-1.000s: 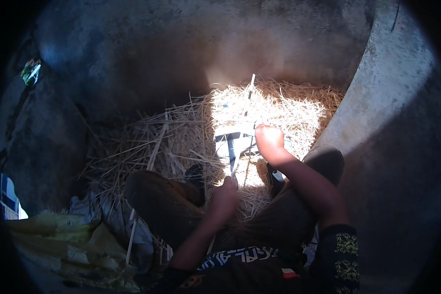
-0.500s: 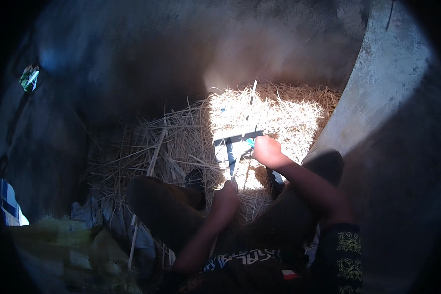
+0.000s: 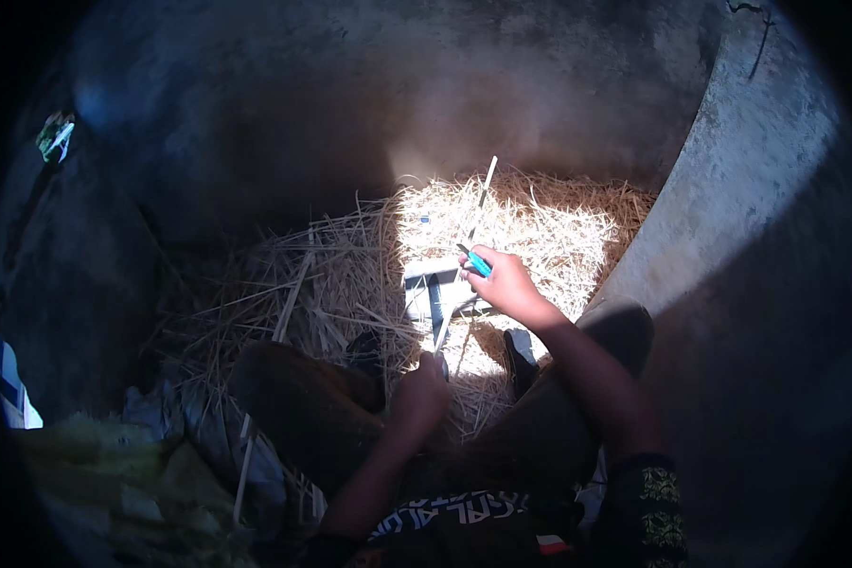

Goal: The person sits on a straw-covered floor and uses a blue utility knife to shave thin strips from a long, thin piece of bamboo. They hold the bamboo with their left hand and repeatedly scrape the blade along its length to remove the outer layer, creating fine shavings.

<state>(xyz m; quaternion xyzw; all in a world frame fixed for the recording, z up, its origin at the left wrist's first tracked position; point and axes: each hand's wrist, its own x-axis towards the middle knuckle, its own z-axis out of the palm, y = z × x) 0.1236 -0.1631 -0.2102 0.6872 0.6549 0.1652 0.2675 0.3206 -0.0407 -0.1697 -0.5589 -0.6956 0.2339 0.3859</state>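
My left hand (image 3: pixel 420 393) is closed around the lower end of a long, narrow, pale strip (image 3: pixel 489 176), which looks like split bamboo. The strip slants up and away over the sunlit shavings. In my right hand (image 3: pixel 513 287) is a small knife with a turquoise handle (image 3: pixel 480 265). Its dark tip points up and left, close beside the strip; whether the two touch, I cannot tell. Below the strip, between my legs, lies a pale flat board-like piece (image 3: pixel 415 295), partly in shadow.
A thick heap of pale shavings (image 3: pixel 559 227) spreads ahead and to the left. A curved grey wall (image 3: pixel 710 180) rises behind and at the right. Crumpled yellow-green material (image 3: pixel 95 473) lies at lower left. A tiny blue object (image 3: pixel 425 220) rests on the shavings.
My right hand with the knife has shifted slightly farther up along the strip, and more of the turquoise handle shows. My left hand still grips the strip, a little lower left.
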